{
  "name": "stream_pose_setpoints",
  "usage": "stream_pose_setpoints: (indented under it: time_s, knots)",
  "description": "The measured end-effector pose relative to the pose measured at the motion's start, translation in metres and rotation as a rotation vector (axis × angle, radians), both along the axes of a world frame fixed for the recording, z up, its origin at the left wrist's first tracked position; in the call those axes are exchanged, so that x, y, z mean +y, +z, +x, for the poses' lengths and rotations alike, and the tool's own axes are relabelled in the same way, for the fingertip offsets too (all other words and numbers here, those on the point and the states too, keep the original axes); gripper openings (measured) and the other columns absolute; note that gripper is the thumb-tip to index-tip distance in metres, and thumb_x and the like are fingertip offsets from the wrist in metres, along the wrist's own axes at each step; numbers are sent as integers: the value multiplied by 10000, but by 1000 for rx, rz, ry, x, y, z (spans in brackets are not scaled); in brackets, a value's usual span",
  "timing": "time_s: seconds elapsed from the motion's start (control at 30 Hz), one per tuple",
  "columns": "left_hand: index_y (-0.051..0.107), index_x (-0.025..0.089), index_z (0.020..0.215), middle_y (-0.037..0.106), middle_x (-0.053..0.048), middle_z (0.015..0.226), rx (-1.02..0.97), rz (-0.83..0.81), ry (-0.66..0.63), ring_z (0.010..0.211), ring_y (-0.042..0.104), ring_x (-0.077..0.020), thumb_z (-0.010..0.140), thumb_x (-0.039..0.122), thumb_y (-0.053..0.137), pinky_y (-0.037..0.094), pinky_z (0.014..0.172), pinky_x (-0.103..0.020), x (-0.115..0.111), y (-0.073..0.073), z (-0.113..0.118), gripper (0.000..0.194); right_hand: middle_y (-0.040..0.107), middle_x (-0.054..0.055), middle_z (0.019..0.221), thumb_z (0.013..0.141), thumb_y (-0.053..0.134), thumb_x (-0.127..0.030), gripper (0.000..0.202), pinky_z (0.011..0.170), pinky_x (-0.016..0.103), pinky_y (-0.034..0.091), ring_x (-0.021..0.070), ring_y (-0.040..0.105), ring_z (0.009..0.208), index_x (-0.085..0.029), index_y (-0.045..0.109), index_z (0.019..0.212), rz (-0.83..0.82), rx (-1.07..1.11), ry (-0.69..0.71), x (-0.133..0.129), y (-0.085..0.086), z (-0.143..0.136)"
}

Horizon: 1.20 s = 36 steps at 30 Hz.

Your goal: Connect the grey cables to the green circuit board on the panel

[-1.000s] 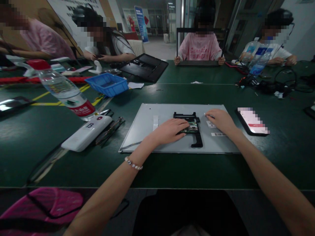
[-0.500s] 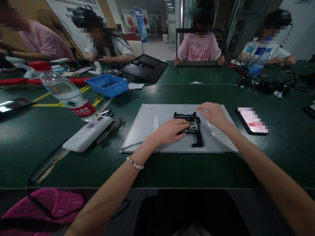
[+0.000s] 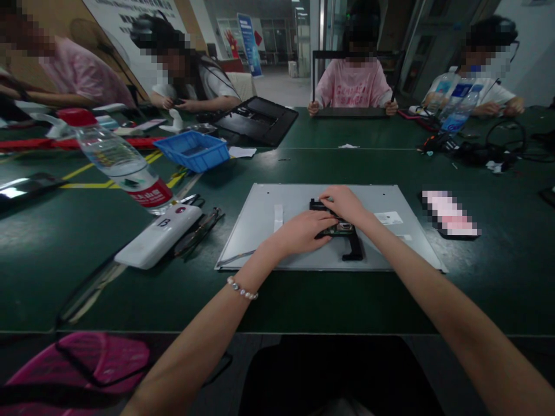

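A pale flat panel [image 3: 255, 231] lies on the green table. On it sits a black bracket [image 3: 354, 248] with a green circuit board [image 3: 342, 227] in it. My left hand [image 3: 303, 231] rests over the left part of the board, fingers stretched out and wrist wearing a beaded bracelet. At the bracket's upper edge is my right hand [image 3: 342, 203], its fingertips bent together against the black part; anything between them is too small to make out. White labels [image 3: 389, 218] show on the panel right of my right hand.
A phone [image 3: 451, 215] lies right of the panel. To the left are a white power bank [image 3: 158, 237], glasses [image 3: 199, 231], a water bottle [image 3: 121, 164] and a blue basket [image 3: 193, 151]. Several people sit across the table; one holds a black frame [image 3: 358, 112].
My right hand has moved left and slightly down, from above the panel's right part to the bracket's upper edge. My left hand stays over the board.
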<state>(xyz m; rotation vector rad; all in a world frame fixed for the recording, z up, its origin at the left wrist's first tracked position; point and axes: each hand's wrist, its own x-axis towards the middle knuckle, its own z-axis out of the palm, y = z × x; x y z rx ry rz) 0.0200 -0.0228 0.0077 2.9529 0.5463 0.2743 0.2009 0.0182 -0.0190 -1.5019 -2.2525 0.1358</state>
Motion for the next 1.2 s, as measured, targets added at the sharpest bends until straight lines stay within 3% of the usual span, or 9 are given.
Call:
stream_pose_setpoints:
  time_s: [0.37, 0.9, 1.2]
  knots:
    - [553, 171, 1219, 575, -99, 1245, 21, 1, 0, 1126, 543, -214, 869, 229, 516, 415, 982, -366, -1, 2, 1, 356, 723, 65, 973, 859, 523, -204, 227, 829, 284, 453, 197, 637, 919, -188, 742, 919, -18, 119, 3, 3, -5, 2]
    - [536, 159, 1235, 558, -106, 1272, 3, -23, 0, 1142, 535, -227, 871, 219, 509, 405, 989, -373, 0, 1, 1, 370, 688, 92, 964, 873, 483, -184, 232, 862, 308, 427, 203, 598, 937, -166, 710, 913, 35, 80, -32, 1, -12, 10]
    - [537, 148, 1229, 564, -108, 1263, 4, -12, -10, 1140, 534, -215, 877, 220, 503, 406, 987, -367, 0, 0, 1, 361, 649, 104, 1085, 815, 489, -116, 308, 912, 322, 416, 214, 573, 1009, -137, 683, 1053, 63, 112, 99, 2, -18, 17]
